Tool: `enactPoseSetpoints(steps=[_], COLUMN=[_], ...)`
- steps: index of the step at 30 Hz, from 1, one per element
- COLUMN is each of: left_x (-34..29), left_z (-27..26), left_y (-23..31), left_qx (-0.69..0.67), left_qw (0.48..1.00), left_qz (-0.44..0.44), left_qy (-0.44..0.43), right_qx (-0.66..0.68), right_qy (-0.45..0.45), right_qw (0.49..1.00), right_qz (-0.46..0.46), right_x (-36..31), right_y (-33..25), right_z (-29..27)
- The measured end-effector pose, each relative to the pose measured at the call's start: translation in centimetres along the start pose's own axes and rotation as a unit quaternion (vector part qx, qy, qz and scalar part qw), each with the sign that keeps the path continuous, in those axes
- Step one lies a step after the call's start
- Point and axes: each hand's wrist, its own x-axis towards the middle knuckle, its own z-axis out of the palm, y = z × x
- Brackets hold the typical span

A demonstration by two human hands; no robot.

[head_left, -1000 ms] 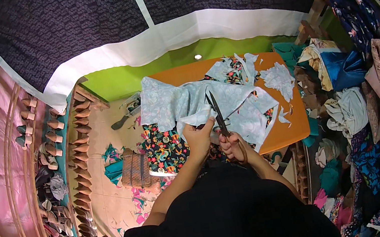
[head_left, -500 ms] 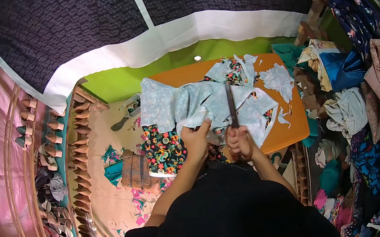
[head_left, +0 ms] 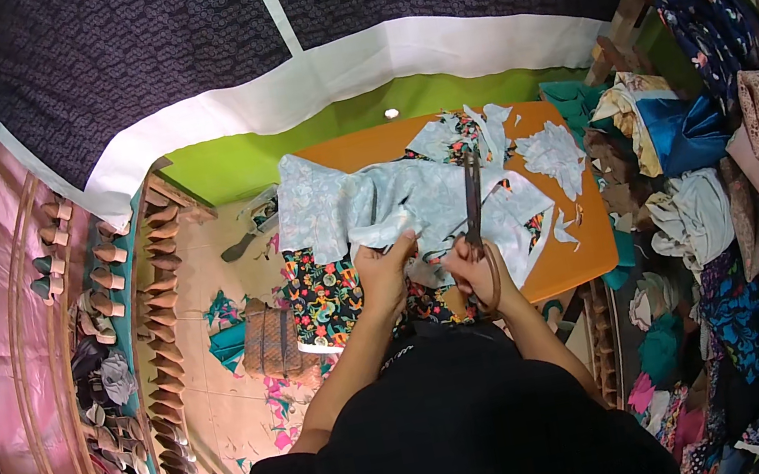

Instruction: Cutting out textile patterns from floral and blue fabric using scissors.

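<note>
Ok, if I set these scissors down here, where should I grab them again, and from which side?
By the looped handles at the near end of the scissors, where your right hand is now. Come from your own side of the orange table: the blades point away from you over the pale blue fabric.

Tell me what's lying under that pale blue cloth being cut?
Under the pale blue cloth an orange table shows at the right and far edges, and a dark, brightly patterned fabric pokes out at the near left. Whatever lies beneath the cloth's middle is covered.

Pale blue patterned cloth; orange tabletop; black floral fabric, multicoloured; green floor; dark scissors.
</note>
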Motion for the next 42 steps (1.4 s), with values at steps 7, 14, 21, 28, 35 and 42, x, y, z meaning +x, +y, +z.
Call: enactPoseSetpoints(steps=[7, 14, 21, 28, 35, 42], left_x=[-0.9, -0.7, -0.5, -1.1, -1.0, -1.0], left_z=[0.3, -0.1, -0.3, 0.0, -0.6, -0.4], left_y=[0.0, -0.5, -0.6, -0.9, -1.6, -1.9], left_qx=[-0.006, 0.034, 0.079, -0.029, -0.135, -0.158], left_qw=[0.992, 0.994, 0.989, 0.986, 0.962, 0.960], left_qz=[-0.108, -0.075, -0.070, -0.123, -0.197, -0.204], left_qy=[-0.068, -0.069, -0.104, -0.112, -0.131, -0.107], right_qx=[0.022, 0.045, 0.009, 0.096, 0.220, 0.272], right_qy=[0.062, 0.098, 0.049, -0.016, -0.054, -0.053], right_qw=[0.996, 0.991, 0.993, 0.990, 0.971, 0.958], right_qz=[-0.063, -0.076, -0.106, -0.101, -0.075, -0.066], right_x=[1.7, 1.6, 1.3, 1.6, 1.8, 1.7], right_y=[0.6, 0.5, 0.6, 1.1, 1.4, 1.2], right_z=[0.4, 0.7, 0.7, -0.3, -0.4, -0.1])
